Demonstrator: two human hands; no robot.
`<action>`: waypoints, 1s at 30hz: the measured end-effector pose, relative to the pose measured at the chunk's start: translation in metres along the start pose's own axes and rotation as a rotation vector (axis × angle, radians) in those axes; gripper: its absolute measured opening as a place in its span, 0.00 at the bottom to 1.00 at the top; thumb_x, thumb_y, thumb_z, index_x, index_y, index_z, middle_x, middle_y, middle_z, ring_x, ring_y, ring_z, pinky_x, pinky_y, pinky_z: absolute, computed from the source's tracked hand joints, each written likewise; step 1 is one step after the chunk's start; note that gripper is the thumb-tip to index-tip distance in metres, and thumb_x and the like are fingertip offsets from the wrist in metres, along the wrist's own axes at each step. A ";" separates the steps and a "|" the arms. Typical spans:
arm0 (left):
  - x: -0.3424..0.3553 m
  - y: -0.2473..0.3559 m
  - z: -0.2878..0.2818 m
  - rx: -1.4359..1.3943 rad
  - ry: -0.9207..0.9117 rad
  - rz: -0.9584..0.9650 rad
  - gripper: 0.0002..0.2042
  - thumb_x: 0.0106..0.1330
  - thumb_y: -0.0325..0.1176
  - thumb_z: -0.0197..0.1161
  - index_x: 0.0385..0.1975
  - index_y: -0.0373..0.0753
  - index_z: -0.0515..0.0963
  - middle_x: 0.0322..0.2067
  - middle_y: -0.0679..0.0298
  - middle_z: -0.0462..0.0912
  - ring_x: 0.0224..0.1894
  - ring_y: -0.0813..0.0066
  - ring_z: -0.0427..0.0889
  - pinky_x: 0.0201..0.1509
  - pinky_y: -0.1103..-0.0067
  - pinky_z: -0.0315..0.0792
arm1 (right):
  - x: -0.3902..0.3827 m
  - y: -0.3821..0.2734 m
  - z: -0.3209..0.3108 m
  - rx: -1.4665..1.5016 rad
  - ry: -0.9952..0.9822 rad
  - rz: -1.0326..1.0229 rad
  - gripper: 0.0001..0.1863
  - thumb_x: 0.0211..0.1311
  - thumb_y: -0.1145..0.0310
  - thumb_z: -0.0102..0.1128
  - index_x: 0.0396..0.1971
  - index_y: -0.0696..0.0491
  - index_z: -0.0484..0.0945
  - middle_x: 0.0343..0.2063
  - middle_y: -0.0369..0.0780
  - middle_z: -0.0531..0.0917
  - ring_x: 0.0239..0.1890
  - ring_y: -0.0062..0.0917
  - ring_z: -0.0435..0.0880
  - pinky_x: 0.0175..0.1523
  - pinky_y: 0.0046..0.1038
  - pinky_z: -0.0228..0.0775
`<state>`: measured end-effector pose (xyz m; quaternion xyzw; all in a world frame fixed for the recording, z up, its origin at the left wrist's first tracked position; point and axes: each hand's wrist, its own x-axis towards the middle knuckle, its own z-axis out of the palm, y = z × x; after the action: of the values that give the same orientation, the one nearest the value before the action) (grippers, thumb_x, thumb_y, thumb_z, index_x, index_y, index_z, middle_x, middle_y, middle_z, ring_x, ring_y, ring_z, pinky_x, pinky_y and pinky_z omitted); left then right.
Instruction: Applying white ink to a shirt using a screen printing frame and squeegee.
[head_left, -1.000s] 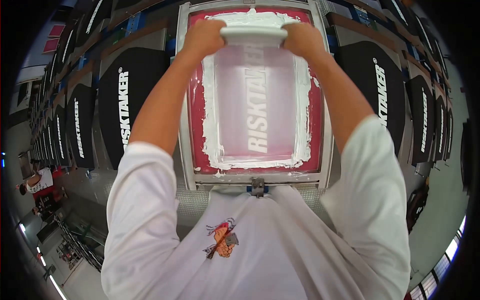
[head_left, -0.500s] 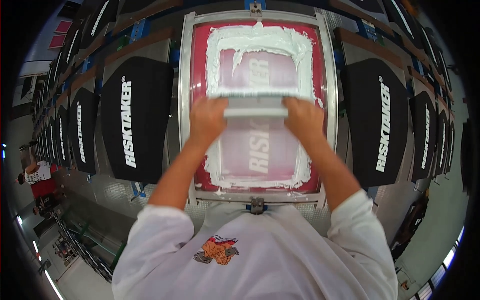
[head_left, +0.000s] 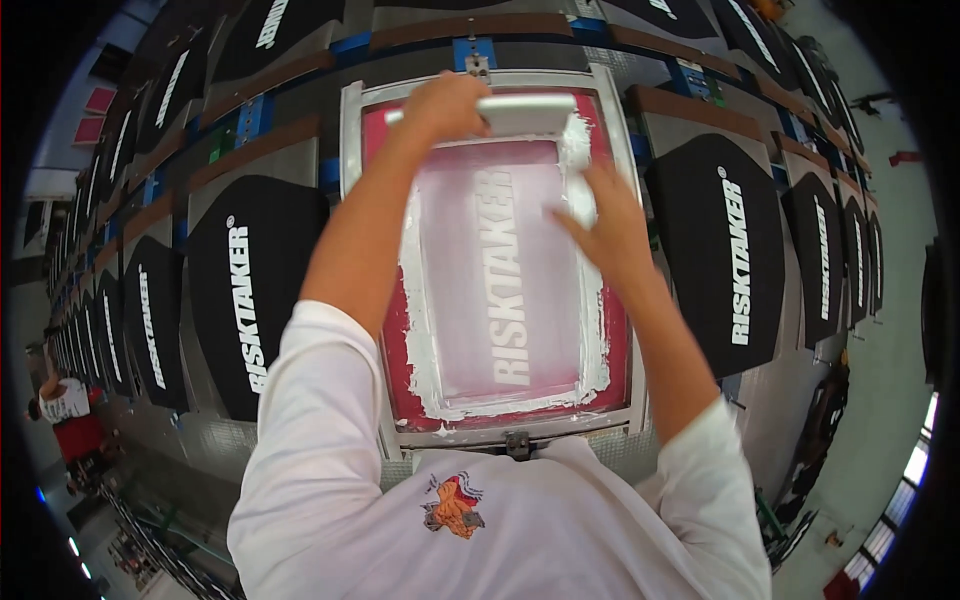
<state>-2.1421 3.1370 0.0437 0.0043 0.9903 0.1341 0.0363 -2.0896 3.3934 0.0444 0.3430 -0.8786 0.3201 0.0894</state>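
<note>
A screen printing frame (head_left: pixel 630 150) with a silvery metal rim lies in front of me. Its red-edged mesh (head_left: pixel 465 275) shows pale lettering, and thick white ink (head_left: pixel 415 355) lines the margins. At the far end of the mesh, my left hand (head_left: pixel 450 106) is closed around the left part of a squeegee (head_left: pixel 540 112) with a pale handle. My right hand (head_left: pixel 612 225) is off the squeegee, over the right side of the mesh. Its thumb and fingers are apart, slightly blurred, with nothing in them.
Black garment pieces with white lettering lie on boards at both sides, such as the left piece (head_left: pixel 255 290) and right piece (head_left: pixel 715 250). A metal hinge clamp (head_left: pixel 477 64) sits at the frame's far edge. Another person (head_left: pixel 65 400) is at the far left.
The squeegee has moved from mid-screen to the far end in my left hand. My right hand has let go of it. The view has shifted, and more of the lettering shows.
</note>
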 end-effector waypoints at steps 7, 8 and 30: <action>0.024 -0.015 -0.036 -0.092 0.039 0.036 0.19 0.43 0.40 0.72 0.38 0.50 0.82 0.34 0.61 0.83 0.38 0.60 0.81 0.44 0.70 0.74 | -0.271 -0.057 -0.049 0.833 -1.144 1.272 0.20 0.59 0.56 0.59 0.39 0.60 0.78 0.34 0.40 0.82 0.37 0.21 0.79 0.44 0.25 0.71; 0.027 -0.011 -0.029 -0.049 0.039 0.018 0.19 0.44 0.41 0.72 0.39 0.50 0.82 0.35 0.60 0.83 0.38 0.60 0.81 0.44 0.70 0.73 | -0.299 -0.071 -0.030 0.858 -1.030 1.193 0.21 0.58 0.56 0.60 0.39 0.61 0.78 0.34 0.39 0.81 0.36 0.22 0.78 0.43 0.25 0.71; -0.377 0.210 0.116 0.064 0.299 0.018 0.16 0.43 0.24 0.60 0.36 0.44 0.77 0.26 0.61 0.75 0.30 0.59 0.78 0.32 0.66 0.72 | -0.326 -0.092 0.030 0.523 -0.554 0.653 0.18 0.49 0.57 0.65 0.34 0.56 0.82 0.28 0.49 0.82 0.35 0.42 0.81 0.42 0.36 0.72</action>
<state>-1.7577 3.3631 0.0148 -0.0056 0.9883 0.1019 -0.1131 -1.7827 3.5007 -0.0557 0.1330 -0.8212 0.4376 -0.3412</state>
